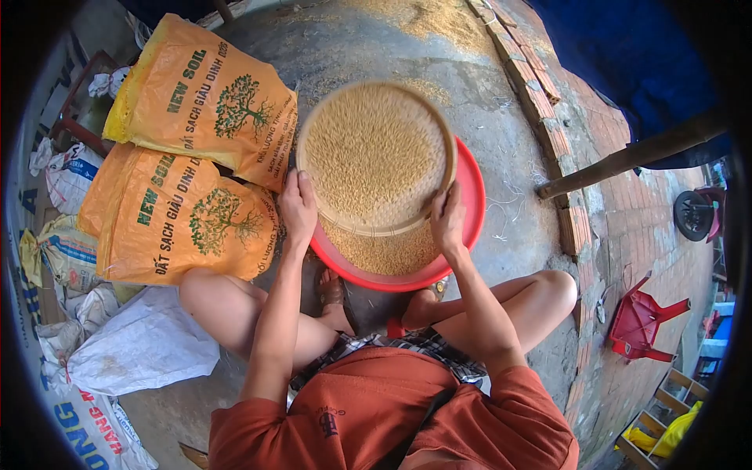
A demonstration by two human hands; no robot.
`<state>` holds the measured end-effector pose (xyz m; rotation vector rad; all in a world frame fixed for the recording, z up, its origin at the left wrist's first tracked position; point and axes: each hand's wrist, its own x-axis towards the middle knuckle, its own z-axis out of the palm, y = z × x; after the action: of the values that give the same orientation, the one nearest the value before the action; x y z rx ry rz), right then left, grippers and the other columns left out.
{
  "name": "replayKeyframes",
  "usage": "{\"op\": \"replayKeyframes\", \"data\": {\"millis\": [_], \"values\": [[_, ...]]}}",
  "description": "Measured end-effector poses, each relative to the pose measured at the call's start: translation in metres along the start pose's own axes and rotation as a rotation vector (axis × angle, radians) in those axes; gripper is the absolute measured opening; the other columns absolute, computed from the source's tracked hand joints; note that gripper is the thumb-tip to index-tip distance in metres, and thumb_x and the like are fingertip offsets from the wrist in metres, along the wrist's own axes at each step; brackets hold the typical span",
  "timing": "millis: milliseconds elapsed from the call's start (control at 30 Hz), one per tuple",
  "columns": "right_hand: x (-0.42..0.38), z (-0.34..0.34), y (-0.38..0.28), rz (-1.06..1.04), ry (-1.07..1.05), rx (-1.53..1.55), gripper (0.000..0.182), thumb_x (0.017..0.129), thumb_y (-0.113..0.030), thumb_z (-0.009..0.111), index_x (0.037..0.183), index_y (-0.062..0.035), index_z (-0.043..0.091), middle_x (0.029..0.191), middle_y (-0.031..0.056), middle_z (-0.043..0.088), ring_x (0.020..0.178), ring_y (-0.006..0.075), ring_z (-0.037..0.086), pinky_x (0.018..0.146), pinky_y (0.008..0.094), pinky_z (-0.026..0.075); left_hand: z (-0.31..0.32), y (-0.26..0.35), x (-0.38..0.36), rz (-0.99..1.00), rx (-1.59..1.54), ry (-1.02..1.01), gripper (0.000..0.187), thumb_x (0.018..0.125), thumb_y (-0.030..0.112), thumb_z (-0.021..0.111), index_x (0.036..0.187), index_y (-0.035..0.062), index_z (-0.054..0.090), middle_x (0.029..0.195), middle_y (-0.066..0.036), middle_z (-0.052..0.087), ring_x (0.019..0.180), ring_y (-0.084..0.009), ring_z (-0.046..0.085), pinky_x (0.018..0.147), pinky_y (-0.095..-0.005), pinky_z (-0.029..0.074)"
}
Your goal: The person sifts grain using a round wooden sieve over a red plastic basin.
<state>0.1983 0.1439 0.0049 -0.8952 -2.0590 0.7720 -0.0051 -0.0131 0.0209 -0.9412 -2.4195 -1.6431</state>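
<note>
Both my hands grip a round woven winnowing basket (381,233) by its near rim. My left hand (298,205) is closed on the rim's left side, and my right hand (448,215) is closed on its right side. A layer of grain (372,149) covers the basket's inside, blurred by motion. Below the basket stands a wide red basin (473,188), partly hidden by it. More grain (384,254) lies in the basin and shows at its near side.
Orange soil sacks (196,211) stand close on the left, with white sacks (145,345) nearer me. Grain (439,19) is spread on the far floor. A brick edging (548,133), a wooden pole (627,166) and an overturned red stool (644,323) are on the right.
</note>
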Motion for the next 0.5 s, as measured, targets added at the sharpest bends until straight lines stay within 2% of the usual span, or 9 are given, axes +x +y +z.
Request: {"op": "replayKeyframes", "data": {"millis": [33,100,133,167,200,233,267,367,500], "values": [[0.003,-0.002,-0.005,-0.038,0.065,0.036,0.018,0.08,-0.003,0.041,0.095,0.0035,0.033,0.054,0.0209,0.05,0.05,0.038,0.052,0.045,0.0424,0.039,0.001,0.0,0.003,0.001,-0.001,0.001,0.022,0.086,0.017,0.039,0.084,-0.0007,0.051,0.058,-0.016,0.054,0.057,-0.032,0.055,0.051,-0.037,0.041],[-0.001,-0.001,-0.005,0.0,0.062,0.039,0.016,0.081,-0.004,0.04,0.093,0.0034,0.034,0.054,0.0211,0.05,0.049,0.0376,0.052,0.044,0.0422,0.04,0.003,-0.001,0.003,0.046,0.007,0.013,0.019,0.087,0.016,0.038,0.086,-0.0006,0.049,0.055,-0.014,0.05,0.05,-0.0294,0.052,0.047,-0.035,0.039],[-0.004,0.006,0.007,0.019,0.016,0.011,0.015,0.08,-0.005,0.041,0.091,0.0036,0.034,0.054,0.0208,0.051,0.049,0.0377,0.052,0.044,0.0424,0.04,0.008,-0.01,-0.001,-0.07,0.035,-0.106,0.019,0.086,0.015,0.039,0.085,-0.0008,0.049,0.059,-0.017,0.053,0.051,-0.0333,0.053,0.047,-0.0368,0.039],[-0.008,0.016,0.021,0.034,-0.026,-0.015,0.014,0.08,-0.005,0.041,0.089,0.0038,0.035,0.054,0.0206,0.051,0.05,0.0378,0.052,0.045,0.0426,0.04,0.023,-0.03,-0.009,0.025,0.035,-0.031,0.018,0.085,0.015,0.04,0.083,-0.0005,0.05,0.062,-0.021,0.054,0.057,-0.0373,0.054,0.049,-0.0403,0.04],[-0.021,0.027,0.051,0.111,-0.147,-0.083,0.017,0.079,-0.01,0.043,0.086,0.0045,0.037,0.056,0.0223,0.052,0.053,0.0393,0.053,0.048,0.0446,0.042,0.036,-0.065,-0.023,0.023,0.163,-0.092,0.019,0.084,0.015,0.04,0.083,-0.0008,0.051,0.063,-0.022,0.055,0.06,-0.0382,0.054,0.051,-0.0419,0.04],[-0.03,0.031,0.063,0.112,-0.148,-0.084,0.017,0.079,-0.01,0.043,0.086,0.0045,0.037,0.056,0.0223,0.052,0.053,0.0393,0.053,0.048,0.0446,0.042,0.045,-0.094,-0.035,0.02,0.293,-0.154,0.021,0.083,0.016,0.041,0.082,-0.0011,0.052,0.064,-0.023,0.055,0.064,-0.0391,0.054,0.053,-0.0435,0.041],[-0.038,0.034,0.071,0.168,-0.196,-0.166,0.019,0.079,-0.012,0.043,0.085,0.0046,0.038,0.057,0.0238,0.052,0.054,0.0401,0.054,0.05,0.0456,0.042,0.05,-0.107,-0.043,0.016,0.293,-0.156,0.021,0.083,0.016,0.041,0.082,-0.0011,0.052,0.064,-0.023,0.055,0.064,-0.0391,0.054,0.053,-0.0435,0.041],[-0.039,0.031,0.076,0.245,-0.257,-0.241,0.024,0.078,-0.018,0.044,0.081,0.0053,0.04,0.061,0.0278,0.053,0.059,0.0419,0.054,0.055,0.0477,0.044,0.051,-0.114,-0.05,-0.061,0.381,-0.238,0.024,0.083,0.019,0.041,0.08,-0.002,0.052,0.063,-0.023,0.054,0.064,-0.0387,0.055,0.056,-0.045,0.041],[-0.016,0.013,0.043,0.138,-0.189,-0.145,0.017,0.079,-0.011,0.042,0.086,0.0044,0.038,0.059,0.0243,0.053,0.057,0.0404,0.054,0.051,0.0446,0.043,0.03,-0.056,-0.023,-0.085,0.212,-0.154,0.024,0.084,0.019,0.04,0.079,-0.001,0.052,0.062,-0.022,0.054,0.063,-0.0373,0.055,0.054,-0.0434,0.04]]}}
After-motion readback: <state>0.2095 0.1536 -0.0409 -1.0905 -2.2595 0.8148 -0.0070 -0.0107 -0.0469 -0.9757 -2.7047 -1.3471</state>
